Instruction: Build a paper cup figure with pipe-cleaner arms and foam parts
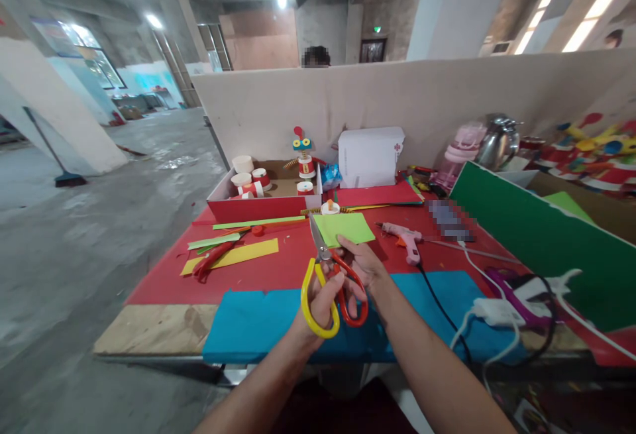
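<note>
My left hand (325, 298) is closed around the handles of a pair of scissors (324, 252), one loop yellow and the other red. The metal blades point away from me, against the left edge of a lime-green sheet of paper (350, 227). Pinched at its near edge, that paper is in my right hand (366, 263), with the thumb on top and the other fingers partly hidden below. Just beyond the paper is a white paper cup piece (330, 208) with an orange bit on it. A pink glue gun (406, 240) lies to the right.
A red-sided box (258, 209) holds paper cups and a cup figure. Paper strips (248, 255) and red-handled scissors (216, 258) lie left. At right are a blurred phone (450, 218), a green box panel (536, 248), cables and a power strip (527, 301). A partition (397, 96) stands behind.
</note>
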`<state>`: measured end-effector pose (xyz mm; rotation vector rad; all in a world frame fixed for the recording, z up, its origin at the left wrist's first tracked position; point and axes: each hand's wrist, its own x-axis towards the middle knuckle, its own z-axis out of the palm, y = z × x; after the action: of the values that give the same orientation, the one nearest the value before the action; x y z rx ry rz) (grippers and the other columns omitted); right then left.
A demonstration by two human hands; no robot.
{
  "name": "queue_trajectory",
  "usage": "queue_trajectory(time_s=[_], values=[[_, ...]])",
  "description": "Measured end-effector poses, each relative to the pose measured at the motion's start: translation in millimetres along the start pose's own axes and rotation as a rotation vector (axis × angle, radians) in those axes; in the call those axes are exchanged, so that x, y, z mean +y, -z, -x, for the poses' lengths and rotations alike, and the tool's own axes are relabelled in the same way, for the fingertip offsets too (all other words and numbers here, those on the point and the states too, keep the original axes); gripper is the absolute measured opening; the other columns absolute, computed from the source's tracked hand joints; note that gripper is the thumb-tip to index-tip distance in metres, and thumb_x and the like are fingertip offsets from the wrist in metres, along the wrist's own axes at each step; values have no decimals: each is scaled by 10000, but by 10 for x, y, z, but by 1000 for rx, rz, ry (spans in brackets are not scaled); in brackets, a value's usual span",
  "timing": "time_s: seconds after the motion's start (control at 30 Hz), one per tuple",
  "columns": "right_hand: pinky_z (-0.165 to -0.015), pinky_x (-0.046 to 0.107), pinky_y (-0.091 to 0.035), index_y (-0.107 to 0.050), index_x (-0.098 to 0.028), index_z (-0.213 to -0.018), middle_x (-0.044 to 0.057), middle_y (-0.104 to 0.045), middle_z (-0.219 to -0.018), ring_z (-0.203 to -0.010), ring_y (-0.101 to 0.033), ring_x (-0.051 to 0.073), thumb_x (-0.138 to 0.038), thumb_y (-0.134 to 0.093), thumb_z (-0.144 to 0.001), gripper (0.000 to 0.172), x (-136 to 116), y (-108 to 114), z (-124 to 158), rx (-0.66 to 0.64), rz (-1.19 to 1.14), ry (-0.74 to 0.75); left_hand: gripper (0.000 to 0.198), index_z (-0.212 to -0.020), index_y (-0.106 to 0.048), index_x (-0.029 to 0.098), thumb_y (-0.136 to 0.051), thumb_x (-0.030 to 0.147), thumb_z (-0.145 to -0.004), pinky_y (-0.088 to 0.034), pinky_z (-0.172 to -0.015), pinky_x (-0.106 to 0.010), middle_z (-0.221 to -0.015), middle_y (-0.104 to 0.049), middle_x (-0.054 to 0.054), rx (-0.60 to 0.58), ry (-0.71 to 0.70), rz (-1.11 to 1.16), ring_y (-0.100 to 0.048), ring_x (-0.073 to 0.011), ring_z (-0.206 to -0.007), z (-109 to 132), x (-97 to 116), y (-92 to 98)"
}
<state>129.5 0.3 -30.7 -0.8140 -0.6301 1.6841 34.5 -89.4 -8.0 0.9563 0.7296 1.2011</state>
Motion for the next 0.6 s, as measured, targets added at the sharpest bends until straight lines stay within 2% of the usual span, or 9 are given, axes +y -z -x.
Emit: queue_trajectory(time_s=[0.07, 0.13, 0.23, 0.3, 0.33, 0.37, 0.43, 0.5, 0.6], values=[[-440, 232, -481, -549, -190, -605, -51, -553, -483, -422, -514, 98, -216, -872, -567, 326, -9, 9, -26, 3, -55, -45, 390, -661, -477, 165, -576, 511, -814, -348, -381, -207, -461, -578, -21, 36, -23, -35, -451, -88, -347, 13, 6, 7], [-454, 208, -473, -555, -189, -616, -64, -550, -497, -433, -502, 77, -173, -864, -570, 313, -30, 31, -60, 14, -97, -54, 373, -696, -473, 174, -564, 510, -831, -337, -380, -195, -417, -512, 25, 77, -21, -111, -433, -82, -340, 16, 45, 86], [-473, 181, -466, -562, -198, -637, -85, -525, -486, -452, -488, 62, -176, -843, -603, 284, -70, 68, -111, 48, -162, -2, 367, -821, -461, 194, -618, 524, -793, -355, -397, -195, -431, -467, 82, 102, 47, -352, -425, -84, -344, -35, 213, 409], [-468, 173, -458, -565, -204, -642, -94, -507, -469, -452, -473, 58, -196, -837, -613, 274, -91, 83, -134, 65, -205, 24, 419, -818, -440, 203, -684, 528, -715, -346, -401, -199, -456, -440, 102, 167, 46, -591, -418, -86, -356, -103, 399, 741], [-461, 172, -454, -567, -205, -643, -96, -505, -465, -448, -465, 56, -201, -839, -608, 274, -97, 85, -141, 70, -223, 34, 416, -849, -453, 201, -697, 499, -694, -378, -444, -211, -533, -495, 84, 203, 20, -726, -469, -98, -419, -140, 504, 919], [-455, 172, -452, -572, -206, -647, -95, -512, -469, -447, -461, 56, -200, -843, -600, 275, -101, 85, -144, 73, -237, 39, 381, -847, -468, 197, -690, 465, -691, -398, -491, -222, -588, -536, 59, 229, -7, -911, -520, -118, -494, -174, 610, 1094], [-445, 179, -453, -589, -205, -662, -88, -539, -485, -448, -467, 59, -193, -853, -578, 277, -100, 79, -142, 81, -245, 42, 263, -855, -524, 192, -636, 394, -730, -395, -553, -247, -691, -617, 3, 197, 36, -1372, -586, -168, -625, -224, 799, 1397], [-442, 189, -463, -607, -205, -681, -79, -565, -502, -456, -488, 66, -191, -860, -562, 280, -91, 69, -135, 102, -221, 47, 205, -901, -561, 194, -562, 361, -782, -380, -574, -264, -792, -670, -47, 183, 85, -1718, -625, -217, -717, -246, 929, 1614], [-440, 193, -477, -624, -200, -692, -73, -587, -517, -452, -500, 68, -186, -868, -539, 288, -69, 54, -129, 135, -174, 60, 224, -962, -580, 205, -487, 365, -835, -377, -585, -278, -896, -700, -91, 128, 153, -2007, -652, -263, -809, -255, 999, 1799]])
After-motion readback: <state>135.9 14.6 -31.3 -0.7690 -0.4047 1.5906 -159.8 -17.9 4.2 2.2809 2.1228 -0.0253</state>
